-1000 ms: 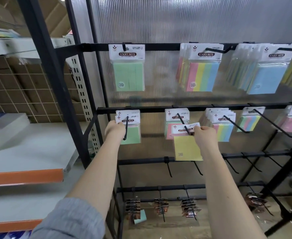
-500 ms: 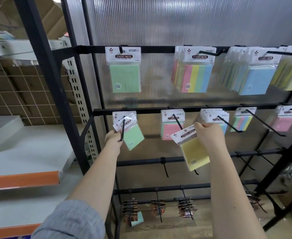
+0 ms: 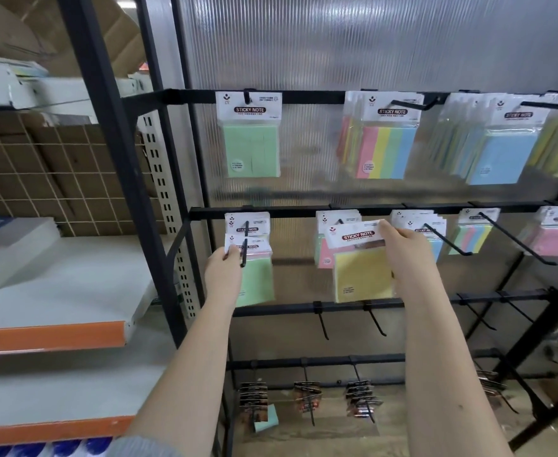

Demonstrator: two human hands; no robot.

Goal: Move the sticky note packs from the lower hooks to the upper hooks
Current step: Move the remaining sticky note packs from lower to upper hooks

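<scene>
Both hands drawing sticky note packs off the lower hooks.

Right hand [image 3: 406, 255] pinches the yellow pack's white header card [image 3: 353, 237], apparently clear of its black wire hook; left hand [image 3: 223, 270] pinches the green pack [image 3: 258, 278], its header at the hook's tip [image 3: 244, 255]. Next, I judge: lift each to the upper black rail [image 3: 314, 96] and thread the header holes.

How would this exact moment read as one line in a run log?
left hand: grips green pack at lower hook's tip | right hand: holds yellow pack, off hook | upper hooks: not reached
</scene>
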